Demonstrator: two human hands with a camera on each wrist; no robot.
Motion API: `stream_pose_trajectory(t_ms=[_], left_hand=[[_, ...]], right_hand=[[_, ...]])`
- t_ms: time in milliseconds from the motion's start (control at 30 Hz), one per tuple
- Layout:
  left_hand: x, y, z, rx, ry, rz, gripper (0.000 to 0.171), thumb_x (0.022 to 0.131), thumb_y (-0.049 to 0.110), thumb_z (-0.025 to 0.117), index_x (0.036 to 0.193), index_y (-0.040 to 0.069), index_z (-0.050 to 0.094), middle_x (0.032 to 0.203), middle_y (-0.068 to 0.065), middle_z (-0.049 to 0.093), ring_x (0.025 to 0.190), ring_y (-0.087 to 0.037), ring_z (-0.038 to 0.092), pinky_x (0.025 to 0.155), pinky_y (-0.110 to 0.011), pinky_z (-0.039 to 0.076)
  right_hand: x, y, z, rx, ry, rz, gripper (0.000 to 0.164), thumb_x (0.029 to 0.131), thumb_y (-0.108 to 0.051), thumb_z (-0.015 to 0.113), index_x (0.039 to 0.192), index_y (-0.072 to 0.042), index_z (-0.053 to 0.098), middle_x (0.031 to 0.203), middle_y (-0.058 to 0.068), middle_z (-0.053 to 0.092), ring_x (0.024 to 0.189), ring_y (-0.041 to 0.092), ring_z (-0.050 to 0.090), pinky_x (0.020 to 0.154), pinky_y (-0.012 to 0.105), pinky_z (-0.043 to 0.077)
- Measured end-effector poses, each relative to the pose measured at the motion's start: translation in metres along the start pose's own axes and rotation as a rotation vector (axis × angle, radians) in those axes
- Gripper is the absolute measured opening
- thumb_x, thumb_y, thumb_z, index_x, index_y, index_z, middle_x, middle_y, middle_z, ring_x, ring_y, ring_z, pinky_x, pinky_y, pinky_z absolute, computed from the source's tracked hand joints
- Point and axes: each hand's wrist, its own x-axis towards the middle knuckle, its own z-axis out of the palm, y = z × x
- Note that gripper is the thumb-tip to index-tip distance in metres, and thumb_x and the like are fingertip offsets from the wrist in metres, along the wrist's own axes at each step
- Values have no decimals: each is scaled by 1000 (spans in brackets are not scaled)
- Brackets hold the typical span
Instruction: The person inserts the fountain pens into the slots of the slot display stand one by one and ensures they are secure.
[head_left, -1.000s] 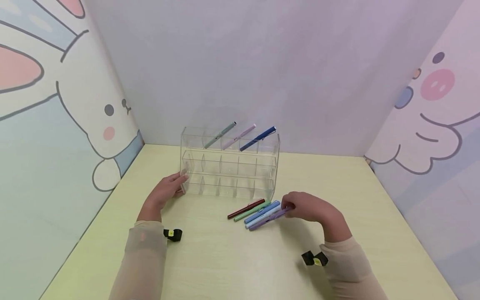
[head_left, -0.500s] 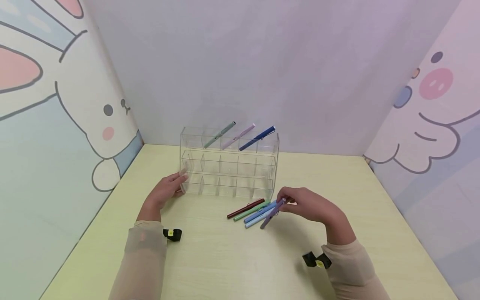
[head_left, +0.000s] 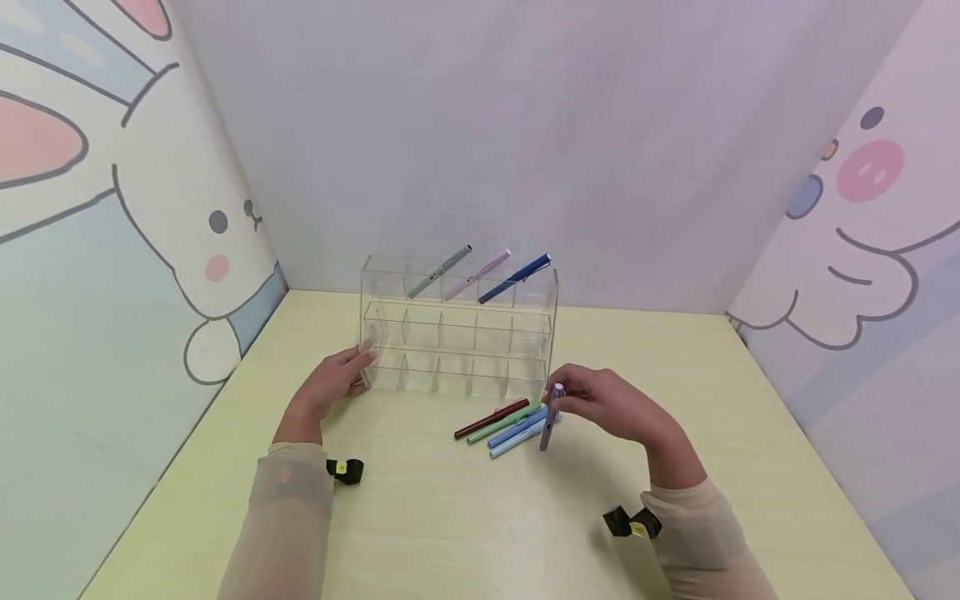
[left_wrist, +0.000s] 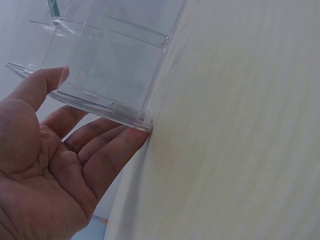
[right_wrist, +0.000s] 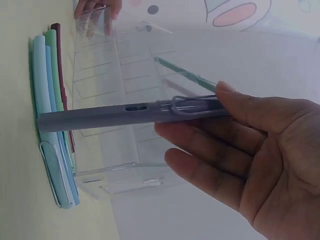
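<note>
My right hand pinches a purple pen near its clip end. In the head view the pen stands steeply, its lower end pointing down beside the other pens. My left hand holds the left side of a clear acrylic pen rack, with the thumb at the front and the fingers behind the side edge in the left wrist view. On the table, side by side, lie a dark red pen, a green pen, a blue pen and a light blue pen.
Resting slanted in the rack's top row are a grey-green pen, a pink pen and a dark blue pen. Its lower two rows show bare dividers. Cartoon-printed walls enclose the pale wooden table at the back and sides.
My right hand has lifted the purple pen off the row and moved slightly left, turning it from lying flat to steeply upright. The left hand and rack have stayed in place.
</note>
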Motion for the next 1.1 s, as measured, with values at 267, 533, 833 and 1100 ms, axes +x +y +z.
stream_pose_trajectory(t_ms=[267,533,833,1100], left_hand=[[0,-1,-1,-4,8,-2,73,94,63,51,150,17,42,132,-13,48,113,-25,54,92,-31,53],[-2,-1,0,-14,-2,9,74,94,61,52,151,16,40,133,-14,46,114,-24,54,99,-36,50],[-1,1,-1,-16,-3,12,74,94,62,52,151,16,39,140,-13,45,120,-26,53,101,-40,49],[-3,2,0,-9,3,-4,73,94,62,51,151,17,39,139,-13,45,119,-27,53,102,-42,48]], right_hand=[[10,8,9,190,82,-47,25,98,-29,62,122,-24,57,105,3,73,93,27,70,84,29,55],[20,12,20,299,204,-109,32,98,-15,61,129,-13,51,107,20,70,88,21,72,77,32,59],[38,11,23,369,360,-114,31,99,-15,60,130,-11,53,110,15,69,90,21,70,75,32,59],[64,5,26,536,510,-132,36,99,-15,60,132,-6,49,113,28,65,93,23,70,78,41,59]])
